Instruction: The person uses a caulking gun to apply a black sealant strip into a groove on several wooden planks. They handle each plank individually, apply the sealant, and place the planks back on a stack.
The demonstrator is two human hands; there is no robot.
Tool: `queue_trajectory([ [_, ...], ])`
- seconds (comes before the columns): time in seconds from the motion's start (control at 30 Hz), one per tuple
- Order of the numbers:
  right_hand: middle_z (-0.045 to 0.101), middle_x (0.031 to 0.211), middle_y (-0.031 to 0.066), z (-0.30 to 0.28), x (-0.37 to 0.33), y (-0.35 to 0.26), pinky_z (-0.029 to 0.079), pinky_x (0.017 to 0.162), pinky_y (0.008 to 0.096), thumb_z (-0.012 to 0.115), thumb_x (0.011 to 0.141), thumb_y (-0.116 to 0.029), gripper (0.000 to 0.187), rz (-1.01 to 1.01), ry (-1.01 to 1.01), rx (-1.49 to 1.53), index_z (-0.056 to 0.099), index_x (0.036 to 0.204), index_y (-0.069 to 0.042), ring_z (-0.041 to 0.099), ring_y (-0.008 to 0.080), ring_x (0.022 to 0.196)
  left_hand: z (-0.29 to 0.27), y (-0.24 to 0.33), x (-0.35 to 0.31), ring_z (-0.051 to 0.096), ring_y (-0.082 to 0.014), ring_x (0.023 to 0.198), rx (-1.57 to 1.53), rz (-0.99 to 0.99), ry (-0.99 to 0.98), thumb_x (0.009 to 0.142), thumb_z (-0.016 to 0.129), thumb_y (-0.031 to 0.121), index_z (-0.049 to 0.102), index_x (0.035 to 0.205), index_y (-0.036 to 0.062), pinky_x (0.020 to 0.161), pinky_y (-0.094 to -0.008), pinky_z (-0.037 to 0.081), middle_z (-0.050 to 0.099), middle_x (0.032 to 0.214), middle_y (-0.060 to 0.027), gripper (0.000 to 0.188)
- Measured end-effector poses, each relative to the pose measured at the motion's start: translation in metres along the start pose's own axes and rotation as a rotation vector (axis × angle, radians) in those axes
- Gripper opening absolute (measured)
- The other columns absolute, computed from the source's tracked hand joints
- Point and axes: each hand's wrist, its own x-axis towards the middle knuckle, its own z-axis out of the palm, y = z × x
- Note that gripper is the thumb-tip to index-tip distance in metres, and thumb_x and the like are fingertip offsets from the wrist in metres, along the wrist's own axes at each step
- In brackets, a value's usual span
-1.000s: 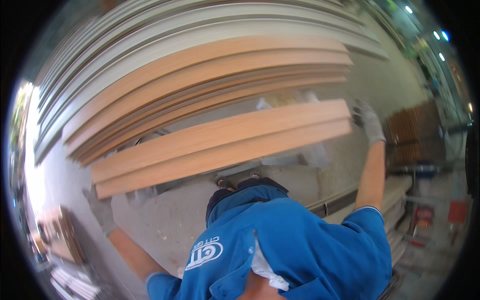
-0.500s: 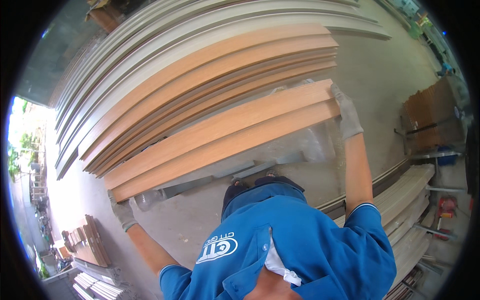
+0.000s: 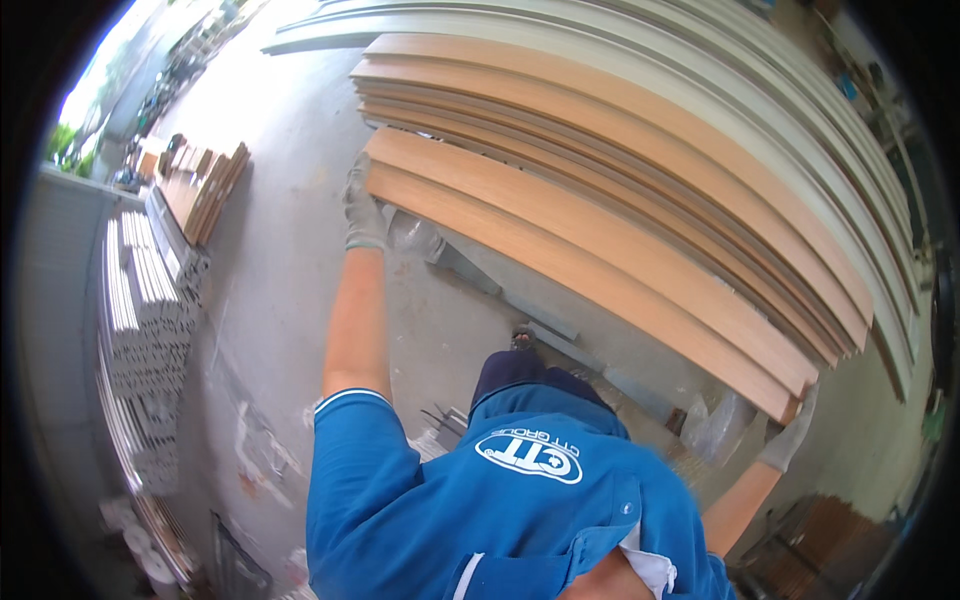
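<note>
My left hand (image 3: 364,212), in a grey glove, is closed on the left end of a long wood-coloured plank (image 3: 575,228). My right hand (image 3: 790,436), gloved too, holds the plank's right end, its fingers partly hidden by that end. A step runs along the plank's length; I cannot tell whether it is one stepped piece or two lying together. Just beyond it lies a stack of similar wood-coloured planks (image 3: 600,92), close to the held one. Long pale profiles (image 3: 640,48) lie behind that stack.
Grey metal bars (image 3: 540,322) lie on the floor under the plank, near my feet. Clear plastic wrap (image 3: 716,425) hangs near its right end. At the left stand a stack of white profiles (image 3: 140,290) and brown boards (image 3: 200,192). Another brown stack (image 3: 820,545) is at lower right.
The view has turned, so the plank now slopes down to the right instead of up. Both hands keep hold of its ends.
</note>
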Motion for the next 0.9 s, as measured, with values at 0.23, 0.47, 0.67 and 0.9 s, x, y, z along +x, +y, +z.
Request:
queue_trajectory([
  [0.23, 0.068, 0.126, 0.0125, 0.004, -0.027, -0.048, 0.054, 0.094, 0.0343, 0.062, 0.102, -0.033, 0.045, -0.783, 0.17, -1.179, 0.062, 0.129, 0.003, 0.067, 0.0208, 0.109, 0.006, 0.005, -0.016, 0.055, -0.021, 0.125, -0.029, -0.104, 0.001, 0.097, 0.061, 0.047, 0.057, 0.14, 0.0075, 0.109, -0.0381, 0.04, 0.061, 0.132, -0.0084, 0.059],
  [0.47, 0.07, 0.103, 0.013, 0.231, -0.169, -0.058, 0.055, 0.08, 0.0317, 0.052, 0.107, -0.018, 0.027, -0.972, -0.112, -0.424, 0.069, 0.108, 0.003, 0.066, 0.0219, 0.091, -0.017, -0.035, 0.006, 0.055, -0.0222, 0.127, 0.473, 0.487, -0.285, 0.105, 0.05, 0.036, 0.05, 0.145, 0.0059, 0.106, -0.0343, 0.046, 0.057, 0.137, -0.0129, 0.05],
  [0.67, 0.071, 0.109, 0.0121, 0.475, -0.375, 0.055, 0.056, 0.087, 0.038, 0.071, 0.085, -0.006, 0.02, -1.083, -1.063, -0.413, 0.07, 0.105, -0.006, 0.068, 0.0262, 0.1, -0.172, -0.047, 0.0, 0.053, -0.024, 0.133, 0.345, -0.08, -0.523, 0.099, 0.064, 0.035, 0.042, 0.151, 0.0007, 0.108, -0.0338, 0.044, 0.054, 0.145, -0.0175, 0.066],
  [0.9, 0.074, 0.105, 0.0138, 0.619, -0.449, 0.215, 0.054, 0.079, 0.0409, 0.071, 0.09, -0.02, 0.026, -0.768, -1.529, -0.834, 0.071, 0.112, -0.007, 0.071, 0.0327, 0.09, -0.407, -0.038, -0.01, 0.065, -0.0126, 0.078, 0.496, -0.594, 0.165, 0.094, 0.072, 0.036, 0.073, 0.115, 0.0041, 0.069, -0.0279, 0.052, 0.072, 0.097, -0.0048, 0.038],
])
